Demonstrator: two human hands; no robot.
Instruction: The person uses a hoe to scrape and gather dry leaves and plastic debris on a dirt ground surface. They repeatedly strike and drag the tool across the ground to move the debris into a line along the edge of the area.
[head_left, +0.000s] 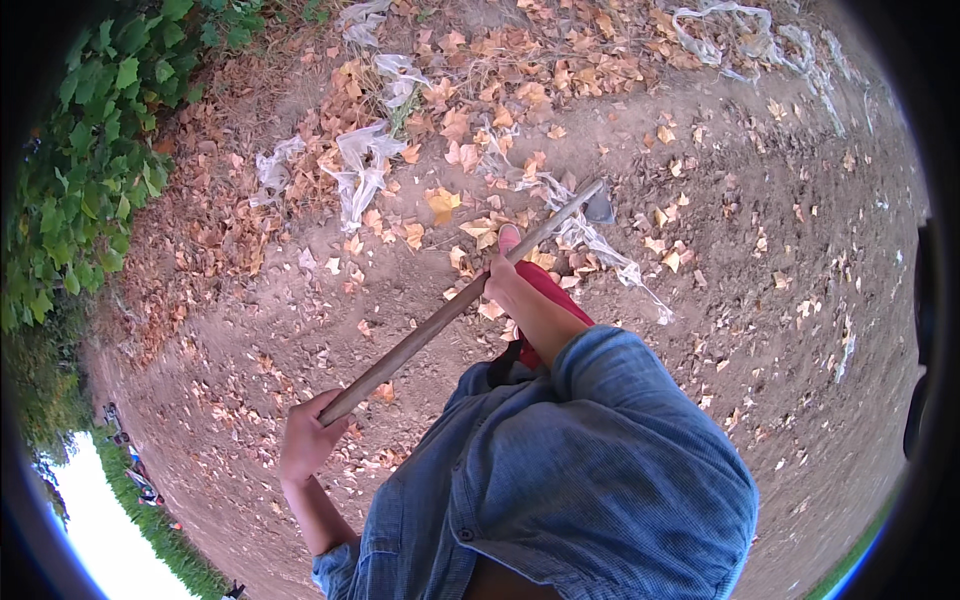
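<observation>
A long wooden-handled hoe (409, 345) slants across the view, its handle's end at the lower left. My left hand (311, 439) is closed around the handle near that end. Farther up the handle, my right hand (501, 276) grips it in front of my body. The dark metal blade (599, 208) is at the handle's far end, beside a twisted strip of clear plastic film (589, 234). Whether the blade touches the film or the soil I cannot tell. A shoe tip (509, 237) shows just beyond my right hand, and red cloth (551, 292) lies under my right forearm.
Dry fallen leaves (442, 204) are scattered over bare brown soil (750, 300). Crumpled plastic film (362, 169) lies ahead, with more film (750, 37) at the upper right. Leafy green plants (90, 165) border the left. Small objects (142, 480) stand far off at the lower left.
</observation>
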